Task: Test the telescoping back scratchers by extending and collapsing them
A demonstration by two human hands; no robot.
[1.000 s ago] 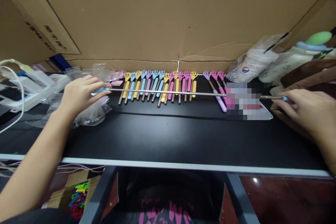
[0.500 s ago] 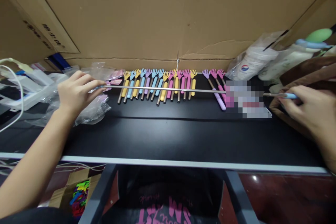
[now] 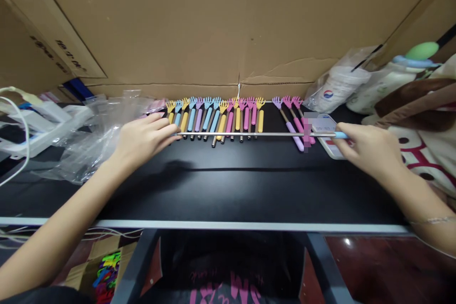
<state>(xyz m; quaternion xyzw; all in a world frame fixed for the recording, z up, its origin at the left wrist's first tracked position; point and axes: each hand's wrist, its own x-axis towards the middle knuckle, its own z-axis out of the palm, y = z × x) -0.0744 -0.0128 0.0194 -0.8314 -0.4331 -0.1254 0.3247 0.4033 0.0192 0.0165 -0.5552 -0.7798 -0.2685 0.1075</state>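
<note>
Rod (image 3: 256, 134): stretched out long, held up level over the black table (image 3: 228, 194), so it's not down yet
Left hand (image 3: 146, 140): pinching the left end, pretty snug
Right hand (image 3: 370, 149): closed on the blue right end, near the phone (image 3: 323, 124)
Far scratchers (image 3: 214, 121): whole row already laid out, all shorter
Right trio (image 3: 298, 126): also laid down, off by itself
Remaining: looks like just the held one, can't tell beyond that

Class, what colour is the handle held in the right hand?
The handle in the right hand is light blue; the head view shows it.
</note>
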